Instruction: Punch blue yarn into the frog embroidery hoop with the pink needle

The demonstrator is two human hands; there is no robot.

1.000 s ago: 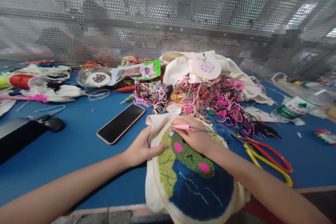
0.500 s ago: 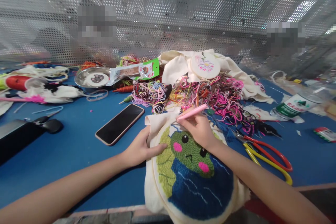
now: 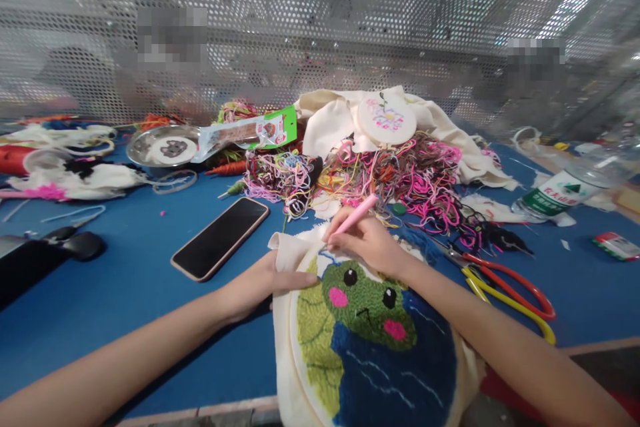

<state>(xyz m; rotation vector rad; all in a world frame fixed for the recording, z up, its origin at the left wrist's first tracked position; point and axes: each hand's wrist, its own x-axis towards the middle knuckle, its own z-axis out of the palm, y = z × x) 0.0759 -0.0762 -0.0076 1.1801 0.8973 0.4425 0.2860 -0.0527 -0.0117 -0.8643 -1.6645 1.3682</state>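
Note:
An embroidery hoop (image 3: 295, 320) with cream cloth lies at the near table edge, showing a tufted green frog face on dark blue yarn with a light green leaf. My left hand (image 3: 260, 283) lies flat on the hoop's left rim, fingers stretched onto the cloth. My right hand (image 3: 367, 243) is closed on a pink punch needle (image 3: 356, 213), held like a pen, with its tip at the top left of the design.
A phone (image 3: 220, 237) lies face up left of the hoop. Red and yellow scissors (image 3: 505, 287) lie to the right. A tangle of coloured thread (image 3: 400, 180), cream fabric with a small hoop (image 3: 386, 119), a metal dish (image 3: 165, 147) and a bottle (image 3: 555, 195) sit behind. People sit beyond a perforated screen.
My right hand has turned the pink needle from lying flat across the cloth to upright like a pen, tip on the cloth. The view shifted slightly; my left hand stayed on the hoop.

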